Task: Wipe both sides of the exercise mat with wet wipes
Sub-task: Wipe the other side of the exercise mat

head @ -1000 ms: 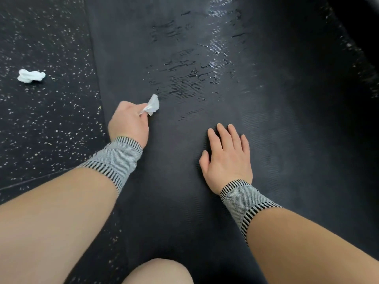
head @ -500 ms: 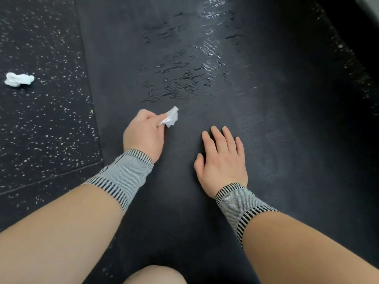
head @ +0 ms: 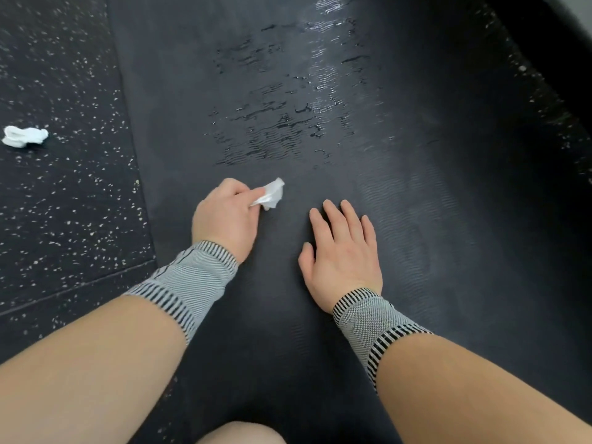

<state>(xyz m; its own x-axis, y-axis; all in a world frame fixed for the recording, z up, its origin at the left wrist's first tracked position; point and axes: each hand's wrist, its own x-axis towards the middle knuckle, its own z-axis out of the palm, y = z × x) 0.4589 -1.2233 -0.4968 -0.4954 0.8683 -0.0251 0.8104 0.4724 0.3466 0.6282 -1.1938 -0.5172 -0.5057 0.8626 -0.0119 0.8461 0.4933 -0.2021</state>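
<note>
Mat [head: 320, 315], crumpled wipe [head: 24, 137] on floor [head: 64, 203]

A single head-worn camera is looking forward and steeply down from close above the exercise mat [head: 320, 363], taking in both hands, the forearms, a knee [head: 240, 434] at the bottom edge, and speckled floor [head: 64, 203] at left.

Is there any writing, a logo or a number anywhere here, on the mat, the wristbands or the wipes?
None: no word, brand, number or sign can be read.
Exercise mat: only ribbed texture and wet streaks.
Wristbands: black and grey stripes, no lettering.
Wet wipe held in the left hand and crumpled wipe on the speckled floor: plain white.
</note>
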